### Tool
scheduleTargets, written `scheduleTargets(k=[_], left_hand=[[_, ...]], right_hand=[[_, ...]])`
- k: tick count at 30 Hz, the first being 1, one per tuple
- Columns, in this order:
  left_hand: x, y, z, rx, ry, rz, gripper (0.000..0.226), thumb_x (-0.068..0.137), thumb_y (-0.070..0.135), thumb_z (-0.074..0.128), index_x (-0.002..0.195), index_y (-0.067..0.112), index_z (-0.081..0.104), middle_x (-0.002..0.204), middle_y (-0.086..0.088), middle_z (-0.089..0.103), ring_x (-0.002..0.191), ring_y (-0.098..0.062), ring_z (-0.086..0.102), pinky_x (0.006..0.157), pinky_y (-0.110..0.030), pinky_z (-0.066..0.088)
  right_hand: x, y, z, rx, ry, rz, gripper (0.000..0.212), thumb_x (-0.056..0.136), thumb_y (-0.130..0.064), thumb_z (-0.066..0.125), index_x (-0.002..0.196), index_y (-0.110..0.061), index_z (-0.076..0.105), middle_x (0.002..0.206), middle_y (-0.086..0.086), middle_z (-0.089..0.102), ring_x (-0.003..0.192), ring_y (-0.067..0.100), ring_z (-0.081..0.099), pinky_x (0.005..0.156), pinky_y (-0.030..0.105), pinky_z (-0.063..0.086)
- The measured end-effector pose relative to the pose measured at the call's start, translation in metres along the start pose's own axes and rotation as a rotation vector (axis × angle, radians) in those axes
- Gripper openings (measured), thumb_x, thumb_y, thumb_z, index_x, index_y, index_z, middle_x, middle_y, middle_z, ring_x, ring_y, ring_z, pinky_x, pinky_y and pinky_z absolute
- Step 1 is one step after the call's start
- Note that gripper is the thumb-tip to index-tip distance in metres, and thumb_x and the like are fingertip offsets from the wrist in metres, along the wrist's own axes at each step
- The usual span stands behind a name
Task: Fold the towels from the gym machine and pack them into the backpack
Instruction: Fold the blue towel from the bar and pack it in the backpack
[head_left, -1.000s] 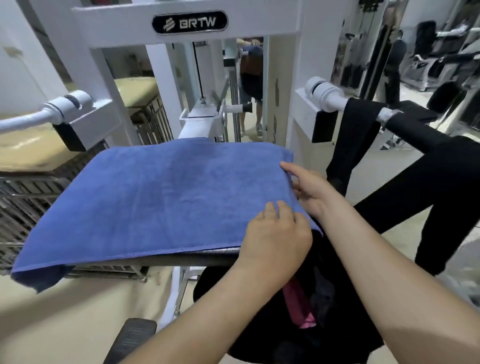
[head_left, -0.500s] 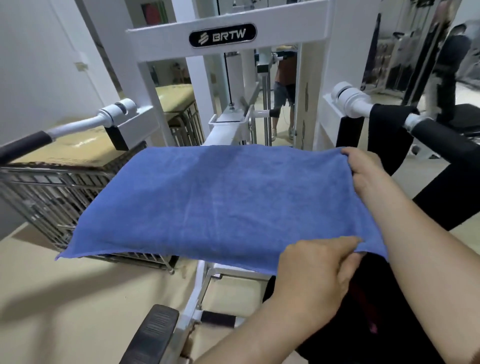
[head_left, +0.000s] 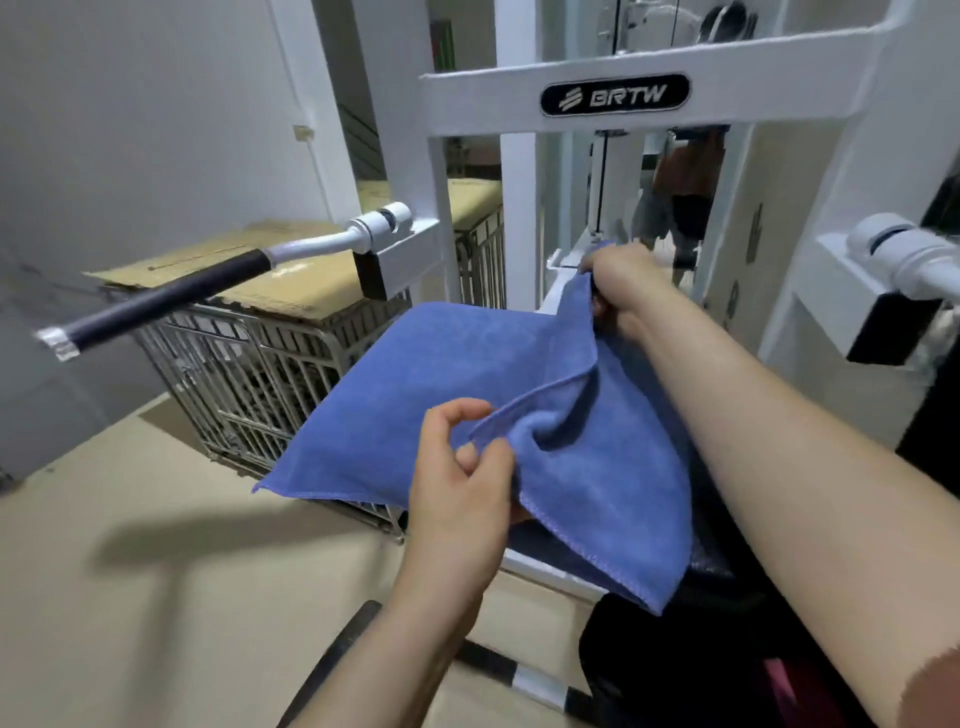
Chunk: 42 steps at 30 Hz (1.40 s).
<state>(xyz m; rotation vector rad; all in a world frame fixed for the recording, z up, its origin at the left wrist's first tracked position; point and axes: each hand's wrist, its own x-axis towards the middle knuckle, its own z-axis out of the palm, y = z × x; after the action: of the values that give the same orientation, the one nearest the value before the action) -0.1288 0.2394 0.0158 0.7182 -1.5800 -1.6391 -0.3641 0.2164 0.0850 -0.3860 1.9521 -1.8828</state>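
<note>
In front of the white gym machine (head_left: 613, 98), a blue towel (head_left: 447, 395) is held up above the machine's pad. The right hand (head_left: 618, 280) pinches its far corner, raised; the left hand (head_left: 462, 478) has its grip pressed together on the near folded edge. A dark backpack (head_left: 670, 670) sits open below, right of the left forearm.

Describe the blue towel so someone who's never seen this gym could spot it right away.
Find the white gym machine with the black BRTW badge on its crossbar. Just below and in front of it, the blue towel is spread out, its right edge lifted by the right hand and left hand. It is the only bright blue cloth there, unlike the wire cage beside it.
</note>
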Motion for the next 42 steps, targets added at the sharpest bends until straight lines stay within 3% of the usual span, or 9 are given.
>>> scheduleTargets(k=[6,9,11,13,17,21,27,38,42], left_hand=[[0.04,-0.011,-0.097,0.108,0.195,-0.073,0.039,0.091,0.001,0.038,0.113,0.031,0.048,0.058,-0.008,0.046,0.048,-0.025,0.057,0.047,-0.033,0.05],[0.054,-0.02,-0.13,0.634,0.286,0.093,0.046,0.083,0.006,0.049,0.121,0.032,0.044,0.075,0.003,0.06,0.07,-0.019,0.06,0.062,-0.036,0.046],[0.059,-0.022,-0.136,0.902,0.309,0.312,0.051,0.077,0.004,0.055,0.122,0.026,0.048,0.096,0.004,0.054,0.086,-0.02,0.054,0.068,-0.033,0.039],[0.055,-0.023,-0.119,0.951,0.144,0.495,0.035,0.076,0.009,0.057,0.108,0.024,0.058,0.09,0.002,0.051,0.082,-0.022,0.054,0.066,-0.033,0.042],[0.026,-0.028,-0.051,1.085,-0.333,0.727,0.019,0.079,0.043,0.055,0.084,0.025,0.058,0.076,0.003,0.048,0.07,-0.022,0.052,0.053,-0.031,0.04],[0.002,-0.033,-0.004,1.349,-0.332,0.744,0.062,0.065,0.066,0.059,0.106,0.019,0.06,0.085,-0.001,0.052,0.075,-0.022,0.048,0.057,-0.034,0.036],[-0.009,-0.031,0.013,1.531,-0.395,0.682,0.053,0.042,0.023,0.076,0.094,0.016,0.066,0.072,0.0,0.051,0.059,-0.017,0.049,0.041,-0.025,0.018],[-0.048,0.009,0.082,0.529,-0.836,0.149,0.036,0.078,0.024,0.052,0.111,0.027,0.065,0.089,0.006,0.068,0.076,-0.01,0.063,0.082,-0.027,0.054],[-0.012,0.0,0.053,0.842,-0.338,0.411,0.028,0.081,0.037,0.051,0.099,0.029,0.07,0.081,0.012,0.061,0.08,-0.009,0.06,0.075,-0.03,0.05]], right_hand=[[-0.002,0.018,0.117,-0.168,-0.2,-0.07,0.009,0.088,-0.002,0.044,0.085,-0.01,0.043,0.065,0.013,0.048,0.038,0.018,0.043,0.039,0.018,0.029],[-0.005,0.029,0.133,-0.265,-0.342,-0.034,0.038,0.091,-0.03,0.052,0.126,-0.022,0.038,0.08,0.014,0.062,0.056,0.022,0.052,0.047,0.022,0.037],[-0.001,0.03,0.119,-0.45,-0.301,-0.161,0.035,0.09,-0.031,0.051,0.115,-0.007,0.054,0.075,0.011,0.06,0.058,0.022,0.051,0.05,0.025,0.038],[0.006,0.028,0.088,-0.842,-0.122,-0.356,0.023,0.089,-0.025,0.048,0.086,-0.011,0.066,0.077,0.008,0.064,0.072,0.026,0.057,0.06,0.03,0.042],[0.016,0.021,0.014,-1.377,0.074,-0.18,0.045,0.093,-0.045,0.045,0.129,-0.021,0.054,0.137,0.013,0.051,0.124,0.036,0.046,0.092,0.041,0.042],[0.026,0.038,-0.018,-1.105,-0.018,-0.199,0.028,0.085,-0.04,0.062,0.101,-0.019,0.07,0.112,0.007,0.067,0.098,0.026,0.059,0.073,0.029,0.041],[0.027,0.049,-0.039,-0.859,0.116,-0.397,0.01,0.08,-0.017,0.068,0.083,-0.008,0.072,0.084,0.007,0.065,0.083,0.026,0.059,0.061,0.026,0.037],[0.014,0.019,-0.141,-1.423,0.154,-0.315,0.016,0.079,-0.014,0.058,0.089,-0.025,0.065,0.105,0.012,0.066,0.098,0.037,0.06,0.087,0.042,0.052],[-0.005,0.022,-0.09,-1.153,-0.25,-0.637,0.025,0.079,-0.011,0.063,0.101,-0.022,0.069,0.098,0.0,0.069,0.094,0.022,0.063,0.085,0.03,0.05]])
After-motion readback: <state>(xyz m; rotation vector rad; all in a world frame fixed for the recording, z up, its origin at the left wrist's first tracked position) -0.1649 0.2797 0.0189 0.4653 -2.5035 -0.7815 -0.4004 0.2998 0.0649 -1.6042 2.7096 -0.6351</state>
